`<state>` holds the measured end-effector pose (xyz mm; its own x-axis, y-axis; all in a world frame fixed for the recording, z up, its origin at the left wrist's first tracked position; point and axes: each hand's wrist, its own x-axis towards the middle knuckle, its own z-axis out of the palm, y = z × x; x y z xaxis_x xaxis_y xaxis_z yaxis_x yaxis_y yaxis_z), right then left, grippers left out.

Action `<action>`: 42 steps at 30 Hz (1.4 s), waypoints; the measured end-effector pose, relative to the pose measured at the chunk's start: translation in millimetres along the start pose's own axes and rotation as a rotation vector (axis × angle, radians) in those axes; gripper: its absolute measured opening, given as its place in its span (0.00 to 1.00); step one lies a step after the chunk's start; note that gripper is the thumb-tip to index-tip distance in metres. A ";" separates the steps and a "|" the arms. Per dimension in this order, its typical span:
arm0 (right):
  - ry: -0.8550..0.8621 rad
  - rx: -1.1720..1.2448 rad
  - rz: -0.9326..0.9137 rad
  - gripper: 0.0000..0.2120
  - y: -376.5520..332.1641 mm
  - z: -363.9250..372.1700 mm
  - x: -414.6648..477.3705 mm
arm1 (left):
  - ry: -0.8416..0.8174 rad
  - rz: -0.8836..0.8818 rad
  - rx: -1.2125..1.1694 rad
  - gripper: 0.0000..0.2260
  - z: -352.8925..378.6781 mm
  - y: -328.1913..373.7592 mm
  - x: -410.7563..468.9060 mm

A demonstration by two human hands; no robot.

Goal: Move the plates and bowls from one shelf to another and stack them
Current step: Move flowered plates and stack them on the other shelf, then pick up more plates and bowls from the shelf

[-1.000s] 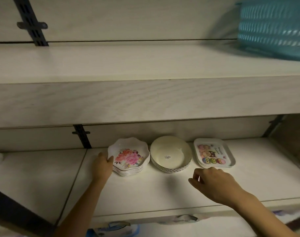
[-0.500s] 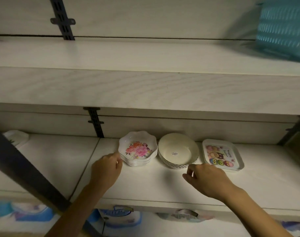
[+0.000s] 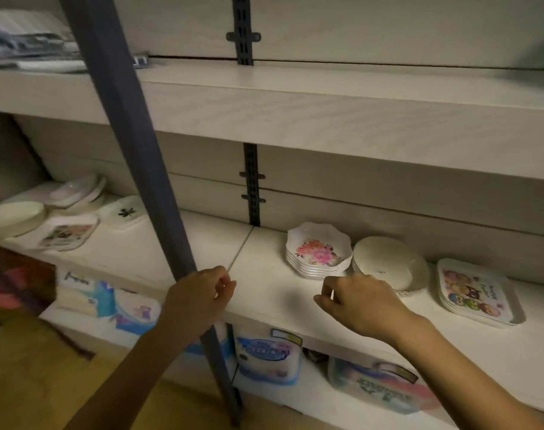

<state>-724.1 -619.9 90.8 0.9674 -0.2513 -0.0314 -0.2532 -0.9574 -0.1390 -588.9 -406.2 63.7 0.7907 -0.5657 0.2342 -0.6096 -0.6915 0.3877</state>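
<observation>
I find left hand (image 3: pixel 199 302) and right hand (image 3: pixel 360 302) empty — fingers loosely curled, gripping nothing. Flowered plates (image 3: pixel 318 254), bowls (image 3: pixel 388 265) and cartoon plates (image 3: pixel 478 293) stand stacked by kind on the shelf (image 3: pixel 280 291); loose dishes (image 3: pixel 69 232) lie well left.

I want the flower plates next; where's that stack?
In the head view the flowered stack sits right of centre on the middle shelf, just left of the cream bowls, beyond the right hand.
</observation>
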 end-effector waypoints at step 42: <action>-0.128 0.056 0.131 0.19 -431.9 88.6 318.3 | -0.100 -0.111 0.021 0.13 -184.6 -528.2 101.3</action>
<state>-306.4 -273.8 53.0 0.9197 -0.3500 -0.1778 -0.3801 -0.9072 -0.1803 -176.3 -15.3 47.2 0.8443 -0.5263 0.1005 -0.5205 -0.7612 0.3869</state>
